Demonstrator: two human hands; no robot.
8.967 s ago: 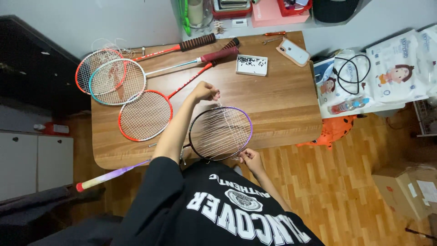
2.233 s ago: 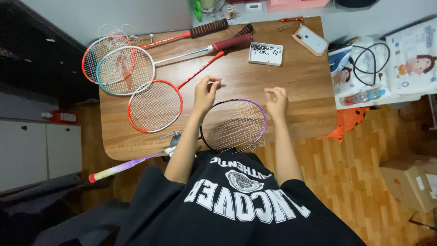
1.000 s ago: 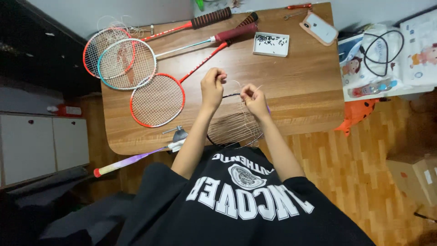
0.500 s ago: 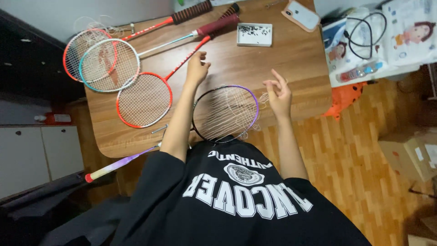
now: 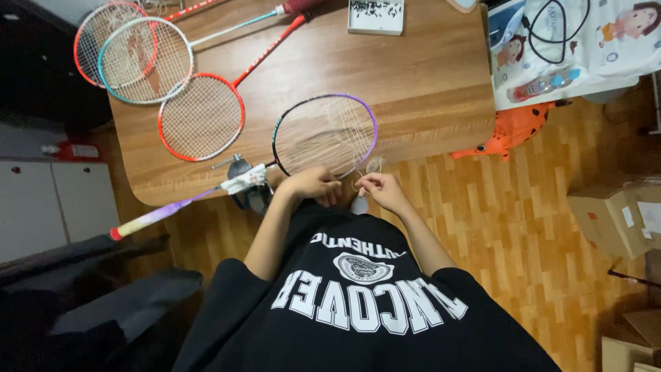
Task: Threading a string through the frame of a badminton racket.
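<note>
Centre of frame: purple-rimmed racket (image 5: 324, 133) lies with its head on the wooden table (image 5: 427, 89), near rim at the table's near edge, shaft running lower left through a small metal clamp (image 5: 242, 180) to a purple-and-yellow grip overhanging the edge.

Left hand (image 5: 315, 184) curled shut at the bottom of the frame rim; what exactly the fingers hold is hidden (knuckles face the camera). Right hand (image 5: 381, 190) just beside it, thumb and fingertips pinched on a thin pale string (image 5: 368, 167) that loops up to the rim.

String bed looks partial: upright strands only, loosely spaced.

Judged step: threading or tightening a string at the rim's near end. The next move would need the loose end kept pinched and fed through a small frame hole, with the rim held steady; slack could tangle.

Upper left: three strung rackets (image 5: 200, 117) overlapping. Top edge: a shallow white tray (image 5: 375, 14) of small dark bits.
</note>
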